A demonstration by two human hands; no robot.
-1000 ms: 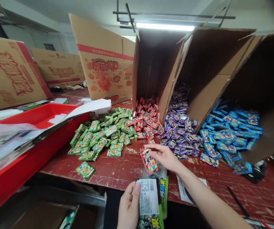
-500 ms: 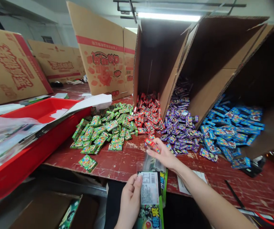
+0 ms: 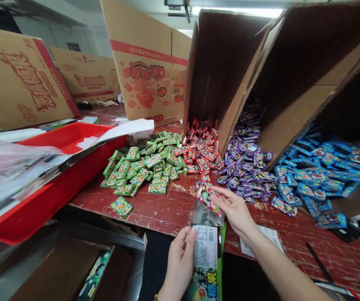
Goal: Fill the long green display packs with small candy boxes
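Note:
My left hand (image 3: pixel 180 261) pinches a printed plastic bag (image 3: pixel 205 255) with a white barcode label, held upright at the table's front edge. My right hand (image 3: pixel 234 209) grips red candy packets (image 3: pixel 209 197) right above the bag's clear open top. On the worn red table (image 3: pixel 164 211) lie four heaps of small packets: green (image 3: pixel 145 165), red (image 3: pixel 200 148), purple (image 3: pixel 244 165) and blue (image 3: pixel 318 175). The red, purple and blue heaps spill out of tipped cardboard boxes (image 3: pixel 224 71). One green packet (image 3: pixel 122 207) lies alone near the front edge.
A red tray (image 3: pixel 54 184) with clear plastic sheets and white paper sits at the left. Printed cardboard boxes (image 3: pixel 20 79) stand behind. An open carton (image 3: pixel 70 271) lies under the table. A paper slip (image 3: pixel 270 236) and a black pen (image 3: pixel 319 263) lie at the right.
My right hand drew back from the red heap with red packets and brought them to the bag's mouth. The view shifted slightly left and down.

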